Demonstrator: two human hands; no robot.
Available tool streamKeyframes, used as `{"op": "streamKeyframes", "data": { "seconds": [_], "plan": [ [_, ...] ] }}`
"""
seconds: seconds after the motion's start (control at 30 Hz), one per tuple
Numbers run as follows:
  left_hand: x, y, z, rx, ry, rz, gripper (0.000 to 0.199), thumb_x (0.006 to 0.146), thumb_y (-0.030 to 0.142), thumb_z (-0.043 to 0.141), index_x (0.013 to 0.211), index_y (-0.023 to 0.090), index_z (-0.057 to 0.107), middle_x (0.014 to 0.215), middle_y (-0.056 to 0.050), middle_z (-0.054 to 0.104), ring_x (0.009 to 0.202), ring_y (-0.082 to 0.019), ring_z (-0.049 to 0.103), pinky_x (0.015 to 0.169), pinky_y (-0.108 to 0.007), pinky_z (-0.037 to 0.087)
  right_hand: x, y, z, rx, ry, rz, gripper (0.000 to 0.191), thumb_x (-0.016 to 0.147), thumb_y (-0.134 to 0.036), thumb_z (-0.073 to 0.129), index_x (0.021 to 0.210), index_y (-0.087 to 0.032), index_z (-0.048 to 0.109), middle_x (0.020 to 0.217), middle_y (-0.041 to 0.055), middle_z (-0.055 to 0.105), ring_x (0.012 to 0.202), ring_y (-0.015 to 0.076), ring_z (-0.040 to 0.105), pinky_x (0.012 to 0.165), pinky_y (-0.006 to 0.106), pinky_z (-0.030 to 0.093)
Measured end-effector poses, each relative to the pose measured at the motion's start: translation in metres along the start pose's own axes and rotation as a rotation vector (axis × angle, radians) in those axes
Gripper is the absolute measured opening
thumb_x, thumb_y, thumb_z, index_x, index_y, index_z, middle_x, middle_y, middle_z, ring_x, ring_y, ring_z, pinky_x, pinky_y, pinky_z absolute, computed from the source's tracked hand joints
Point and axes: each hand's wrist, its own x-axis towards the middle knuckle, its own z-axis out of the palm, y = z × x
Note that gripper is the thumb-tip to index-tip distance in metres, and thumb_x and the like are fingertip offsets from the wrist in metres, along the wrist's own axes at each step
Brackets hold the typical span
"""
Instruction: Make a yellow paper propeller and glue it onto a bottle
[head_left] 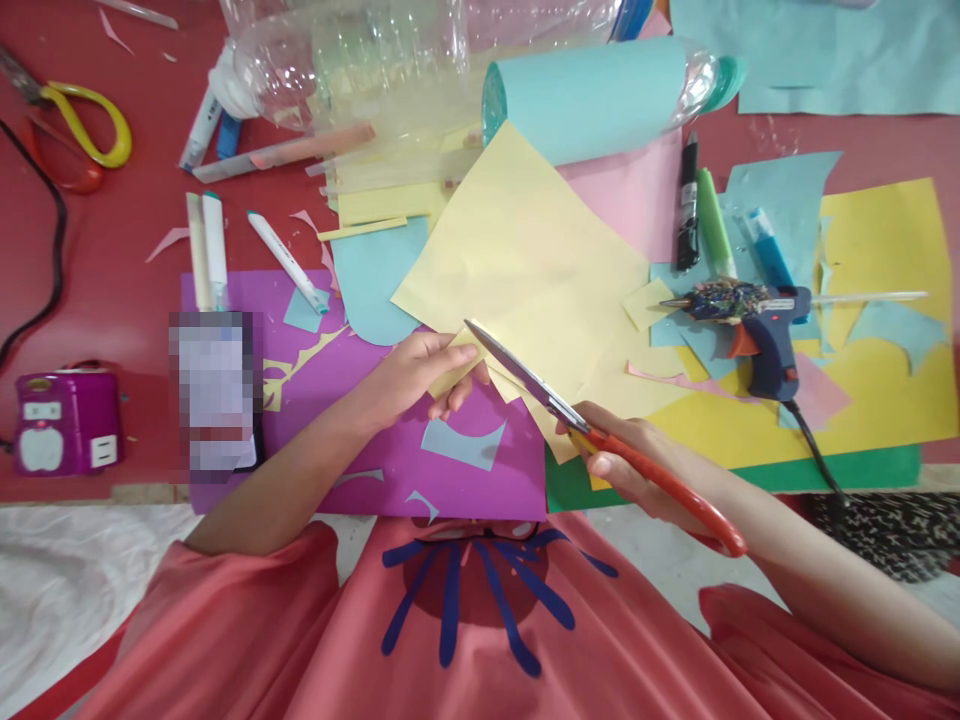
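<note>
Past the purple sheet's [510, 488] right edge, the right hand [651, 440] encloses the scissors [556, 404]. Over the sheet, the left hand [415, 368] pinches yellow paper [450, 378].

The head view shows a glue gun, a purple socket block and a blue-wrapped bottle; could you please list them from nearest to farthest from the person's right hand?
From the right hand, in the head view:
1. Glue gun: ahead and to its right.
2. Blue-wrapped bottle: farther ahead, near the top.
3. Purple socket block: far left.
</note>
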Motion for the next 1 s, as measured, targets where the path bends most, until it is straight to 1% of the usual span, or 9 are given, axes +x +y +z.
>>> {"op": "streamKeyframes", "data": {
  "seconds": [0.07, 0.13, 0.27, 0.4, 0.47, 0.53, 0.63, 0.8, 1.0],
  "plan": [
    [0.000, 0.000, 0.001, 0.004, 0.000, 0.014, 0.026, 0.089, 0.037, 0.066, 0.074, 0.017, 0.068, 0.047, 0.005, 0.058, 0.032, -0.003, 0.044, 0.036, -0.015, 0.041, -0.001, -0.002, -0.003, -0.059, 0.048, 0.008, 0.063, 0.092, -0.080, 0.033, 0.097, -0.021, 0.055, 0.061, -0.0038, 0.050, 0.047, 0.0105, 0.044, 0.046, 0.024, 0.034],
    [0.000, 0.001, 0.003, 0.013, 0.013, 0.034, 0.026, 0.088, 0.041, 0.068, 0.077, 0.017, 0.068, 0.048, 0.006, 0.059, 0.033, -0.004, 0.046, 0.037, -0.016, 0.042, -0.001, -0.008, -0.007, -0.144, 0.127, 0.022, 0.055, 0.095, -0.073, 0.039, 0.105, -0.022, 0.057, 0.063, -0.0029, 0.054, 0.049, 0.0118, 0.048, 0.049, 0.024, 0.037],
    [0.000, 0.000, 0.006, 0.081, 0.098, 0.123, 0.035, 0.084, 0.051, 0.072, 0.082, 0.016, 0.069, 0.059, 0.001, 0.068, 0.044, -0.009, 0.059, 0.045, -0.019, 0.049, 0.008, -0.025, -0.016, -0.343, 0.327, 0.037, 0.040, 0.095, -0.057, 0.052, 0.114, -0.022, 0.058, 0.063, -0.0015, 0.059, 0.048, 0.0142, 0.049, 0.048, 0.026, 0.036],
    [0.000, -0.006, 0.006, 0.127, 0.178, 0.224, 0.038, 0.082, 0.054, 0.074, 0.082, 0.016, 0.073, 0.082, -0.006, 0.079, 0.070, -0.016, 0.074, 0.064, -0.025, 0.058, 0.032, -0.033, -0.022, -0.466, 0.448, -0.062, 0.034, 0.090, -0.038, 0.059, 0.119, -0.020, 0.058, 0.076, 0.0042, 0.067, 0.058, 0.0182, 0.058, 0.054, 0.028, 0.043],
    [0.001, -0.008, 0.005, 0.129, 0.203, 0.245, 0.037, 0.083, 0.054, 0.074, 0.085, 0.017, 0.075, 0.086, -0.007, 0.081, 0.077, -0.019, 0.077, 0.070, -0.028, 0.060, 0.048, -0.034, -0.021, -0.526, 0.518, -0.090, 0.036, 0.086, -0.032, 0.061, 0.120, -0.020, 0.058, 0.082, 0.0062, 0.069, 0.066, 0.0208, 0.063, 0.058, 0.030, 0.045],
    [0.001, -0.010, 0.005, 0.131, 0.224, 0.244, 0.037, 0.083, 0.054, 0.073, 0.088, 0.017, 0.076, 0.089, -0.008, 0.081, 0.082, -0.021, 0.077, 0.073, -0.030, 0.060, 0.066, -0.035, -0.021, -0.609, 0.563, -0.079, 0.035, 0.084, -0.027, 0.060, 0.119, -0.019, 0.058, 0.088, 0.0082, 0.069, 0.073, 0.0232, 0.065, 0.062, 0.031, 0.046],
    [0.001, -0.010, 0.006, 0.136, 0.249, 0.252, 0.034, 0.083, 0.051, 0.074, 0.089, 0.018, 0.077, 0.090, -0.007, 0.081, 0.088, -0.021, 0.077, 0.077, -0.031, 0.060, 0.093, -0.038, -0.023, -0.718, 0.566, -0.054, 0.037, 0.084, -0.020, 0.058, 0.120, -0.017, 0.057, 0.091, 0.0095, 0.067, 0.080, 0.0249, 0.064, 0.067, 0.034, 0.047],
    [0.001, -0.008, 0.006, 0.175, 0.256, 0.322, 0.027, 0.083, 0.047, 0.075, 0.086, 0.020, 0.080, 0.097, -0.006, 0.081, 0.090, -0.020, 0.075, 0.083, -0.031, 0.059, 0.131, -0.042, -0.037, -0.823, 0.529, -0.085, 0.042, 0.084, -0.013, 0.053, 0.126, -0.017, 0.056, 0.099, 0.0119, 0.064, 0.088, 0.0267, 0.063, 0.073, 0.037, 0.047],
    [0.001, -0.011, 0.004, 0.231, 0.192, 0.331, 0.030, 0.086, 0.047, 0.071, 0.090, 0.020, 0.080, 0.101, -0.007, 0.080, 0.094, -0.019, 0.073, 0.085, -0.030, 0.058, 0.151, -0.043, -0.049, -0.875, 0.518, -0.091, 0.053, 0.083, -0.006, 0.049, 0.134, -0.021, 0.054, 0.111, 0.0134, 0.062, 0.106, 0.0315, 0.060, 0.092, 0.046, 0.048]
  ]
}}
